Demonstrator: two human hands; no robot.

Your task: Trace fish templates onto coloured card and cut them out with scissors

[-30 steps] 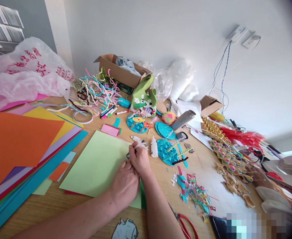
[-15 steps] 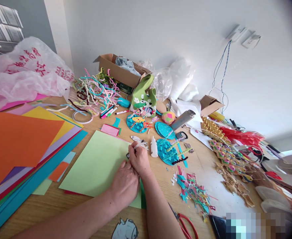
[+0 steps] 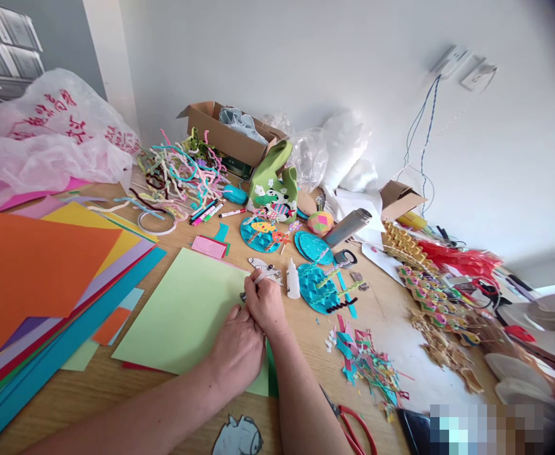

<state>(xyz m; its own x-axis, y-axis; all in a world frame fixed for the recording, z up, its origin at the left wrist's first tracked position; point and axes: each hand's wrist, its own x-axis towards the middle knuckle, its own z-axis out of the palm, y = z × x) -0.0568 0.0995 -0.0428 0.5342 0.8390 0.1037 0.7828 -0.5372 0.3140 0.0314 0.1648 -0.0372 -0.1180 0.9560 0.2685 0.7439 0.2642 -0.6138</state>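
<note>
My left hand [image 3: 237, 351] lies palm down on a light green sheet of paper [image 3: 182, 313], with its fingers closed at the sheet's right edge, where a small dark piece shows. My right hand [image 3: 264, 302] is just beyond it, shut on a thin white pen-like stick [image 3: 259, 276] whose tip meets the sheet's edge. A small white glue bottle [image 3: 293, 280] stands just right of my right hand. A grey paper fish cut-out [image 3: 262, 266] lies just past my fingers.
A stack of coloured paper sheets [image 3: 45, 272] fills the left. Pipe cleaners [image 3: 177, 174], markers [image 3: 206, 213], teal paper discs [image 3: 317, 287], a metal flask [image 3: 348, 227], paper scraps [image 3: 367, 363], red scissors [image 3: 353, 426], a cardboard box [image 3: 230, 136] and a pink plastic bag [image 3: 50, 136] crowd the table.
</note>
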